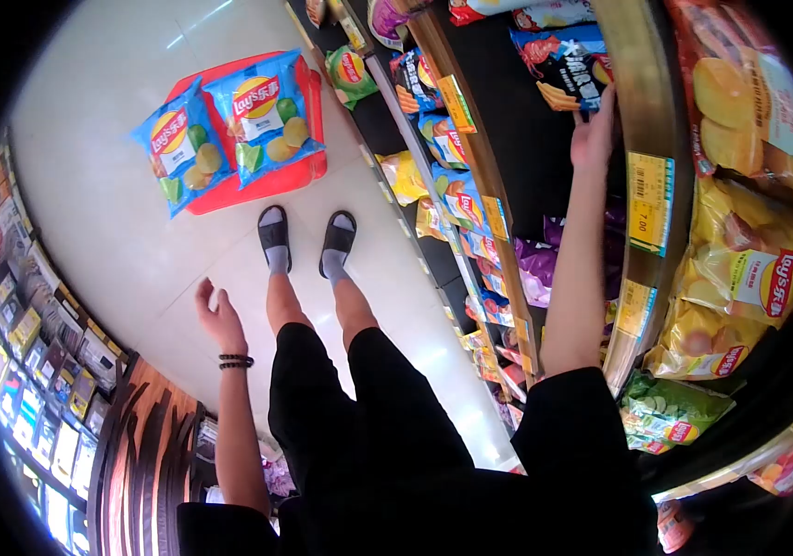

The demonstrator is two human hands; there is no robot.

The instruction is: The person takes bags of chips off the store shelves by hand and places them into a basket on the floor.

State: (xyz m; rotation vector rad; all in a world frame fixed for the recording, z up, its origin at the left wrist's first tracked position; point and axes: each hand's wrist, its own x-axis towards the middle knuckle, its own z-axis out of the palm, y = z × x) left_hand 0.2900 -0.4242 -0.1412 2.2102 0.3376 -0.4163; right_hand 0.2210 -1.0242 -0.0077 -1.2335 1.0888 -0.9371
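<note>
My right hand (593,139) reaches into the shelf on the right and grips the lower edge of a black and blue chip bag (563,79). Part of its fingers is hidden by the bag. Lower left, my left hand (220,320) hangs over the floor with its fingers apart, holding nothing; a dark beaded bracelet circles the wrist. Ahead of my feet, a red shopping basket (315,111) stands on the floor. Two blue Lay's chip bags lie on top of it: a left bag (183,148) and a right bag (262,116).
Lower shelves hold several chip bags, among them a green bag (350,76) and purple bags (537,269). Nearer on the right are yellow Lay's bags (748,269) and a yellow price tag (648,199) on the shelf edge. Another stocked rack (44,371) stands at left.
</note>
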